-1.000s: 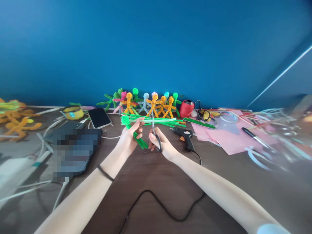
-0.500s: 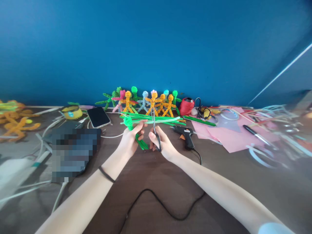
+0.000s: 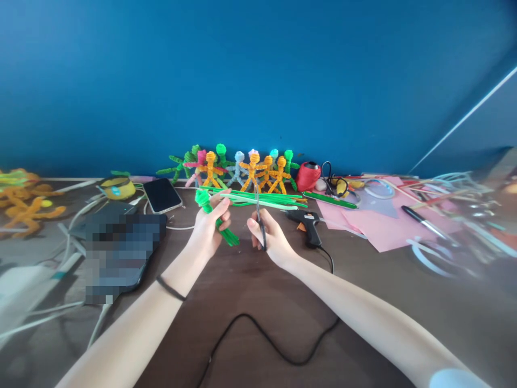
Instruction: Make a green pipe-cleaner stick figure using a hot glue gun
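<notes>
My left hand (image 3: 210,226) is closed around a green pipe-cleaner figure (image 3: 203,200). Its round coiled head sticks out above my thumb, and a bundle of loose green strands (image 3: 229,237) hangs out below my fingers. A pair of scissors (image 3: 258,207) is held in my right hand (image 3: 270,237), with the blades pointing up and away from me. Beyond both hands lies a pile of green pipe cleaners (image 3: 283,199), with a pale green pipe cleaner (image 3: 278,205) along its near side.
Several finished pipe-cleaner figures (image 3: 253,167) stand against the blue wall. A glue gun (image 3: 309,223) and its black cord (image 3: 278,360) lie to the right. Pink paper (image 3: 375,229) and a marker (image 3: 424,222) are farther right. Phones (image 3: 162,195) and cables sit at left.
My left hand has moved left with the green figure, away from the scissors. The pale green pipe cleaner, earlier raised near the blades, now sits lower against the pile.
</notes>
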A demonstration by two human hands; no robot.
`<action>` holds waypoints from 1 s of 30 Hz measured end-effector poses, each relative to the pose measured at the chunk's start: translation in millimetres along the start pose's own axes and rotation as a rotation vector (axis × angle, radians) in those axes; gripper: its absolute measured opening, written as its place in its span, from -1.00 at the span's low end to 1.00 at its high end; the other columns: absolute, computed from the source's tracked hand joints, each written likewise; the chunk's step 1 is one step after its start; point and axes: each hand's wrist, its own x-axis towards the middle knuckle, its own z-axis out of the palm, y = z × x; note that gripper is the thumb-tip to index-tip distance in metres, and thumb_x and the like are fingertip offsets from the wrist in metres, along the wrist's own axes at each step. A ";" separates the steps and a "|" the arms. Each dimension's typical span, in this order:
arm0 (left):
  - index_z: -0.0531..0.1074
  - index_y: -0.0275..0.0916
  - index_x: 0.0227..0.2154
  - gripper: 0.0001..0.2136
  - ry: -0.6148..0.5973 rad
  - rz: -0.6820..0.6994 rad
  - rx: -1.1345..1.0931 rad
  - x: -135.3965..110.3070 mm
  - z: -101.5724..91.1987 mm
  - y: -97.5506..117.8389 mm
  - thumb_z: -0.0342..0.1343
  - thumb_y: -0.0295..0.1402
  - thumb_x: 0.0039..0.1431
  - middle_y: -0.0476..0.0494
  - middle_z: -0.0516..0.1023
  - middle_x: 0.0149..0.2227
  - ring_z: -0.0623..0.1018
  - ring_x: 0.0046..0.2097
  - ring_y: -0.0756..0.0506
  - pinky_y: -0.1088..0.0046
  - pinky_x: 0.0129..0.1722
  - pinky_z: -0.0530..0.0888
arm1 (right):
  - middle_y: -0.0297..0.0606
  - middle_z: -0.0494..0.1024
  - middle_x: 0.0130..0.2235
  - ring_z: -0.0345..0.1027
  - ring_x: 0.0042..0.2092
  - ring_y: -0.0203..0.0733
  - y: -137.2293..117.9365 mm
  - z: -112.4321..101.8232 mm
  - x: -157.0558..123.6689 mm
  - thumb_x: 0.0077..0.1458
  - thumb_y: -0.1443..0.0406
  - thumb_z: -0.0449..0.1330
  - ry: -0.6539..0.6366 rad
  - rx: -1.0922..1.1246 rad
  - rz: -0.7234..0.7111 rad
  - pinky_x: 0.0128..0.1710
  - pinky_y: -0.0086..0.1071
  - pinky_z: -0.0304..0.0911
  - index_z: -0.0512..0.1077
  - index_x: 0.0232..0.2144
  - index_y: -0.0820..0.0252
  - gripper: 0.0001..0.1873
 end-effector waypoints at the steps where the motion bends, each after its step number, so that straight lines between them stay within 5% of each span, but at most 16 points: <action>1: 0.48 -0.30 -0.36 -0.74 -0.004 -0.002 0.012 -0.3 0.5 0.0 0.29 -0.41 -0.20 0.05 0.34 -0.52 0.23 -0.63 0.19 0.70 -0.76 0.04 | -0.56 0.15 -0.64 0.05 -0.63 -0.45 0.0 0.3 -0.2 0.03 -0.03 0.09 -0.006 -0.002 -0.002 -0.65 -0.55 -0.01 0.14 -0.42 0.13 -0.62; 7: 0.46 -0.34 -0.51 -0.81 0.049 0.011 0.085 -1.9 1.0 -4.0 0.30 -0.38 -0.22 -0.02 0.42 -0.52 0.24 -0.63 0.17 0.67 -0.75 0.04 | -0.55 0.18 -0.63 0.06 -0.64 -0.46 1.0 0.1 -0.4 0.04 0.00 0.10 -0.023 0.012 -0.015 -0.65 -0.55 -0.01 0.14 -0.42 0.14 -0.64; 30: 0.50 -0.38 -0.50 -0.80 0.112 0.018 0.043 2.5 -3.3 -3.6 0.31 -0.37 -0.23 -0.05 0.44 -0.53 0.24 -0.62 0.19 0.70 -0.74 0.06 | -0.51 0.21 -0.58 0.13 -0.60 -0.42 0.8 -4.8 -0.6 0.01 -0.02 0.11 0.008 0.055 -0.001 -0.62 -0.52 0.06 0.16 -0.37 0.13 -0.63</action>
